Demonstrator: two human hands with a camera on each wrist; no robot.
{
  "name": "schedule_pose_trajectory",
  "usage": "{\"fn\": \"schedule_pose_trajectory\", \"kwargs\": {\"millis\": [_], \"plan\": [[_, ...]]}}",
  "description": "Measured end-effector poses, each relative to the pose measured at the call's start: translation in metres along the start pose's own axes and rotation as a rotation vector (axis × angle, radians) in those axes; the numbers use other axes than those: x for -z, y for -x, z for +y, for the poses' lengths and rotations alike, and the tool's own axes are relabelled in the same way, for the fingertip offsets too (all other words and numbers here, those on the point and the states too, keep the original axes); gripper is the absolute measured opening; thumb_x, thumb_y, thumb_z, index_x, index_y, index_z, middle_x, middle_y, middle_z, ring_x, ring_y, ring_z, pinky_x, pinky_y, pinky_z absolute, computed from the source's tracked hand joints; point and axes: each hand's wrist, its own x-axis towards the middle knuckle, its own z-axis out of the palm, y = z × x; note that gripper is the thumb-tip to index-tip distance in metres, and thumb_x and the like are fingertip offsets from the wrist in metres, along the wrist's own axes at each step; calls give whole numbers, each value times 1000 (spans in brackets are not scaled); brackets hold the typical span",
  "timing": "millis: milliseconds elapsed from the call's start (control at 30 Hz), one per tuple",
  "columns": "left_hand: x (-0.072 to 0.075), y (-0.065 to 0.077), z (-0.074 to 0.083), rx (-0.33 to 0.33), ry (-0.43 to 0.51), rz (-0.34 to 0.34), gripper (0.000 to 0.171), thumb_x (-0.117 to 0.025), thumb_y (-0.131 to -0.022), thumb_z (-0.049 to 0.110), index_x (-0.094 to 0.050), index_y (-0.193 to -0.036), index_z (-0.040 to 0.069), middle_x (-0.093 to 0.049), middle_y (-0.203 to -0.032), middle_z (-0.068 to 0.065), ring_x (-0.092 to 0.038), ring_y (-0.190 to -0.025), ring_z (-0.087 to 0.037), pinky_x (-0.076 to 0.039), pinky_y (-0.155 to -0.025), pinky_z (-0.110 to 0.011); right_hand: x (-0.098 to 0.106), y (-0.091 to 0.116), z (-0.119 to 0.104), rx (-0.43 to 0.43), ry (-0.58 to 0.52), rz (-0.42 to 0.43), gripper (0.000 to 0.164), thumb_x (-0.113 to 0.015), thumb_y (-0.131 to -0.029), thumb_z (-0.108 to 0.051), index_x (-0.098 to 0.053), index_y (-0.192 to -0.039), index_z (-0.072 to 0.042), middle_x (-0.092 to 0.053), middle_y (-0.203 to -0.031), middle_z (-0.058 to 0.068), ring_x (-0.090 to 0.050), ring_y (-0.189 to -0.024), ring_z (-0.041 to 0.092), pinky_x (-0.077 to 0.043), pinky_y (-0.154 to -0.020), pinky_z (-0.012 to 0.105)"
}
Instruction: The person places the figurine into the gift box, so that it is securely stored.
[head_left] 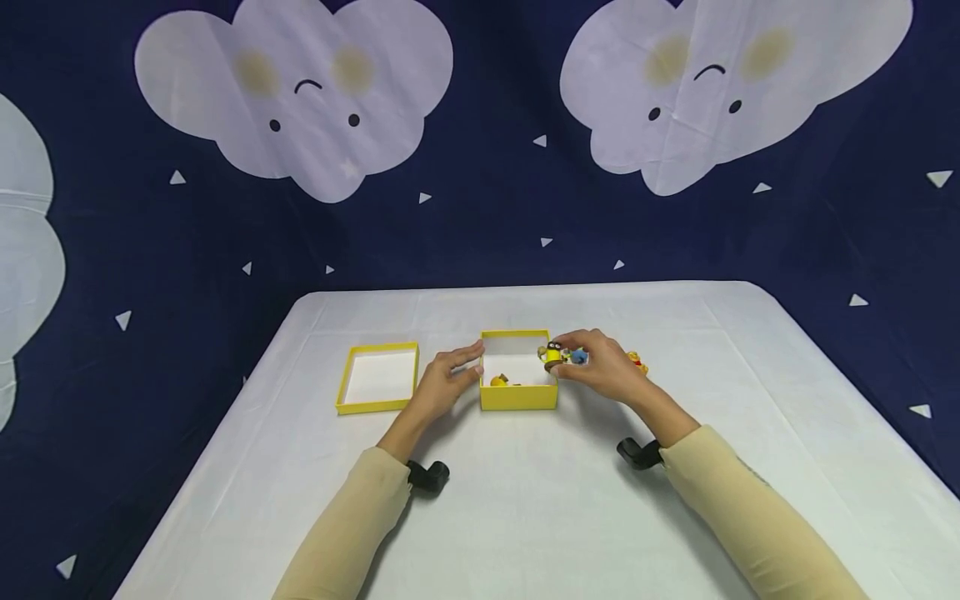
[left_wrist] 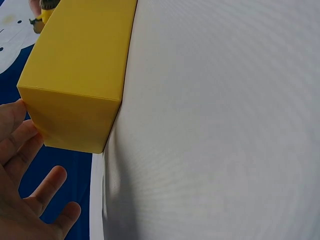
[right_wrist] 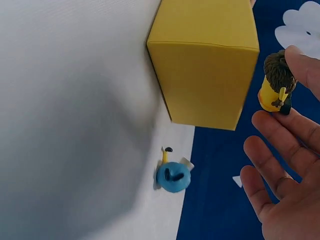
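My right hand [head_left: 600,362] pinches a yellow minion figure [head_left: 553,355] between thumb and fingers, above the right rim of an open yellow box [head_left: 519,398]. In the right wrist view, the figure [right_wrist: 273,90] shows a brown, textured part toward the thumb, and the other fingers are spread. My left hand [head_left: 444,385] touches the box's left side with its fingertips; its fingers are mostly straight, as the left wrist view of the box [left_wrist: 75,55] shows. Inside the box lies a small yellow figure [head_left: 498,381], partly hidden by the front wall.
Left of the box lies its yellow-rimmed lid [head_left: 377,407], white inside up. A blue figure [head_left: 579,356] stands on the white table [head_left: 525,500] behind my right hand. Farther right is a red-and-yellow figure [head_left: 637,362], partly covered by that hand.
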Motion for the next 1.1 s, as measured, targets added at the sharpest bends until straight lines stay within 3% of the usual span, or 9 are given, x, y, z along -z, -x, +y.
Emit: {"fn": "schedule_pose_trajectory", "kwargs": {"millis": [267,800,1100], "plan": [[0,1,-1,10,7,-2,41,-60,-93,21,-55,-132,10,-49,-143,8,-42,-129,-24,-33,-111,-46,-9,-8,-5,2,28,-31,54,-75,-78,-38,-60,-126,-18,-58,-120,15,-53,-112,30,-45,-90,46],[0,-1,0,-2,-6,6,41,-60,-93,22,-56,-131,9,-50,-142,6,-42,-131,-24,-32,-112,-45,-17,-21,-5,101,150,-124,47,-76,-77,-37,-65,-119,-19,-67,-111,3,-52,-100,27,-39,-79,33],[-1,-2,-1,5,-10,7,41,-61,-92,22,-56,-131,10,-51,-142,7,-43,-130,-23,-33,-112,-44,-16,-29,-4,136,210,-194,43,-75,-78,-38,-67,-116,-19,-70,-107,-5,-53,-91,17,-41,-75,29]]}}
